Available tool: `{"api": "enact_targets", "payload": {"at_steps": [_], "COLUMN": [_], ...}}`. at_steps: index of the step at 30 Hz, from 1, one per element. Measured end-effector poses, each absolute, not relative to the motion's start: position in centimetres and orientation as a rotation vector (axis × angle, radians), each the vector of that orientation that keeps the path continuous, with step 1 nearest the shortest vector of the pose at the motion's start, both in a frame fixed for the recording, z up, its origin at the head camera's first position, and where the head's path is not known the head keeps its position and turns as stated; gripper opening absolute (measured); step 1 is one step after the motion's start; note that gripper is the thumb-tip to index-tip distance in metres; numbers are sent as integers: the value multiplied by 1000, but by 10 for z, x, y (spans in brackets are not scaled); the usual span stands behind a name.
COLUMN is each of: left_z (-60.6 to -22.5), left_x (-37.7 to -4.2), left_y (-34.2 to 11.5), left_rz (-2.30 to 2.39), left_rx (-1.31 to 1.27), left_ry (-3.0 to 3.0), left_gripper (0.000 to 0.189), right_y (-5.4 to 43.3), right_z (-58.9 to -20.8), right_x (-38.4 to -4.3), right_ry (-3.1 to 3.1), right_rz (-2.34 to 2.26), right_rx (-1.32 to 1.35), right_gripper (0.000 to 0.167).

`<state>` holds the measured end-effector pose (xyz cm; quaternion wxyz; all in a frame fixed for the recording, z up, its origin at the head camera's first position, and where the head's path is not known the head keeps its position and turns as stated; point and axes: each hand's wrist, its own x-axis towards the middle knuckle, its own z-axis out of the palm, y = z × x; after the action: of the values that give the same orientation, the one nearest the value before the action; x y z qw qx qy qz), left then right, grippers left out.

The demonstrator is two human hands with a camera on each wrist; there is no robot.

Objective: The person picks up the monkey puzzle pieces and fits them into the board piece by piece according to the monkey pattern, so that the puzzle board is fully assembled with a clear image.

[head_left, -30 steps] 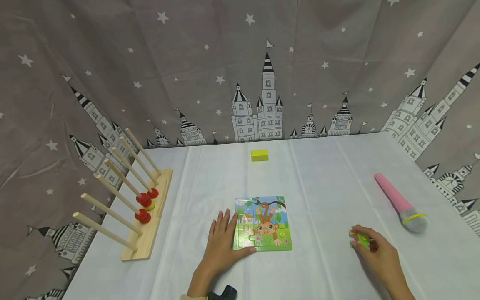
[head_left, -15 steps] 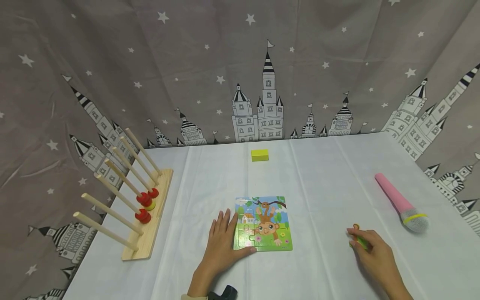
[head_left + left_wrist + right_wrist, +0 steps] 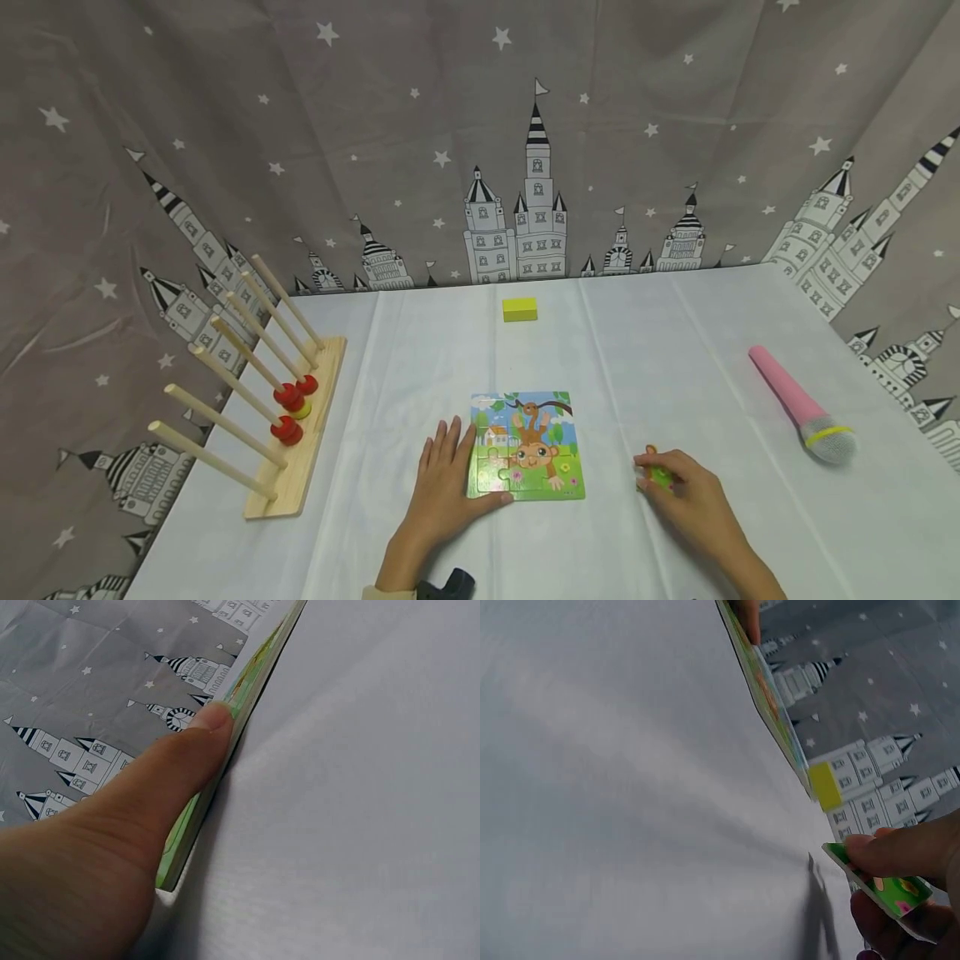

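A square jigsaw puzzle (image 3: 536, 450) with a hanging monkey on it lies on the white tablecloth. My left hand (image 3: 441, 479) rests at its left side, fingers extended along the edge and the thumb at its front left corner. In the left wrist view the thumb (image 3: 176, 769) lies over the puzzle's edge. To the right of the puzzle, my right hand (image 3: 693, 502) pinches a small green puzzle piece (image 3: 661, 477) between thumb and fingers. The right wrist view shows this piece (image 3: 891, 891) tilted, with flowers printed on it; the fingers cover part of it.
A wooden peg rack (image 3: 315, 433) with red and yellow rings stands at the left. Behind the puzzle sits a yellow block (image 3: 519, 310). A pink toy microphone (image 3: 795, 396) lies at the right. A grey castle-print curtain (image 3: 420, 125) hangs behind the table.
My right hand has moved left toward the puzzle, carrying the puzzle piece and turning it between the fingers. The left hand and the puzzle have stayed in place.
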<state>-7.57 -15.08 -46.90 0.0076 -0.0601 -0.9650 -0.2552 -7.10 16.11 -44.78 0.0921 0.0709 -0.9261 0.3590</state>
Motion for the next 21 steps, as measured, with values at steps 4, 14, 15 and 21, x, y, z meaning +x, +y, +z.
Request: {"api": "enact_targets", "payload": {"at_steps": [4,14,15,21], "left_z": [-469,-469,-469,-468], "left_x": [-76,-76,-76,-75], "left_y": [-151,-151,-151,-152], "left_rz": [-804,-798,-794,-790], "left_rx": [-182,-211,-214,-206], "left_ry": [-3020,-3001,-3000,-3010], "left_gripper": [105,104,104,104], "right_y": [135,85,82,73], "right_z": [-446,-446,-447,-457], "right_x": [-77,-93,-94,-99], "right_ry": [-2763,-2750,-2745,-2752], "right_rz": [1101,1232,1251,1370], "right_rx": [306,380,377,316], "right_gripper": [28,27,26,24]}}
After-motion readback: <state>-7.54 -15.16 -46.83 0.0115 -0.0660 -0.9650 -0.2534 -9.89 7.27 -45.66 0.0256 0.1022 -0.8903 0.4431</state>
